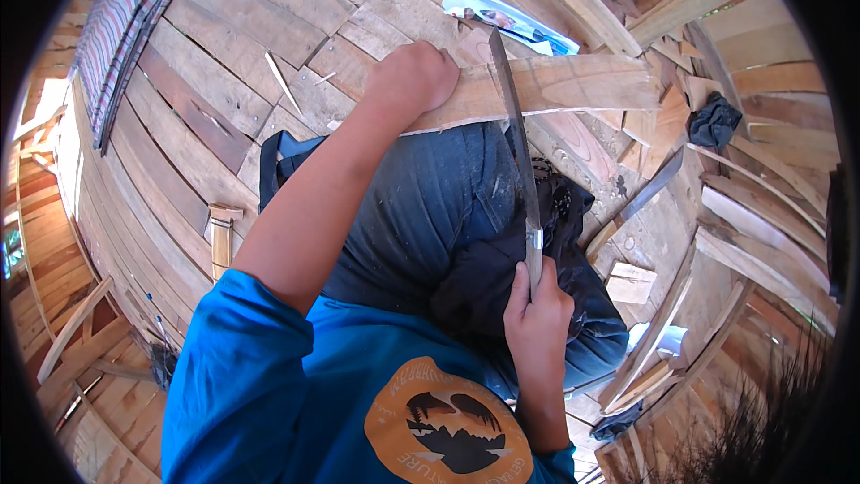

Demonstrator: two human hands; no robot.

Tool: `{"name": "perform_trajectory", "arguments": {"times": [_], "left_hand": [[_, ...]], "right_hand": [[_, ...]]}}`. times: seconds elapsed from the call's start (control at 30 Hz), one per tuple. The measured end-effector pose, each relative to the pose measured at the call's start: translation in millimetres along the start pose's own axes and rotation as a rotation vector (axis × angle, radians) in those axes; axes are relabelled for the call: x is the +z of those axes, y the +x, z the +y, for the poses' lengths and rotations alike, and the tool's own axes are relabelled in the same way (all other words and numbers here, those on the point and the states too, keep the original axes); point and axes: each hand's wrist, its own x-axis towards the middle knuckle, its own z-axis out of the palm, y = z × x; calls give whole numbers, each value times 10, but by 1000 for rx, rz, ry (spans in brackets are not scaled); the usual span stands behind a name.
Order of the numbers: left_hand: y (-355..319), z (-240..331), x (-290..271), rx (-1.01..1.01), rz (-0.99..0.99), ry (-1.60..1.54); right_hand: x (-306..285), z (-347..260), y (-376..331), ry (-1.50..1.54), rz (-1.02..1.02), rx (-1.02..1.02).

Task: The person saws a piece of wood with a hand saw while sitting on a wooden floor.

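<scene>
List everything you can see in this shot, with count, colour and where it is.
wooden board: one, pale brown, across the lap
long knife: one, grey blade, edge on the board
second blade: one, grey, floor at right
wood offcuts: several, pale, scattered at right
black cloth: one, upper right
paper wrapper: one, white and blue, beyond the board
plank floor: brown, all around
left hand: pressing the board
right hand: fingers around the knife handle

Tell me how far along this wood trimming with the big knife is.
Done: offcuts and chips lie on the plank floor, so some cutting has evidently happened. In hand: the left hand pins a wooden slat across the lap while the right hand holds a long blade against its edge. Left: the slat looks largely whole.
</scene>
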Motion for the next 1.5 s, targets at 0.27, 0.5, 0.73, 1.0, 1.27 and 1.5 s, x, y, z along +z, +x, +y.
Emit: {"name": "perform_trajectory", "arguments": {"times": [0.27,0.5,0.73,1.0,1.27,1.5], "left_hand": [[33,-13,9,8,-13,19],[32,-9,9,8,-19,20],[4,-21,12,64,9,42],[-103,-13,-3,138,53,71],[-59,-45,68,136,100,26],[-6,-136,53,147,85,7]], "right_hand": [[6,26,-7,1,-9,26],[40,39,-15,3,-10,27],[43,-21,40,-31,-56,78],[197,-73,554,13,-71,15],[-42,-365,721,-6,92,-47],[-77,-117,89,-68,-50,45]]}}
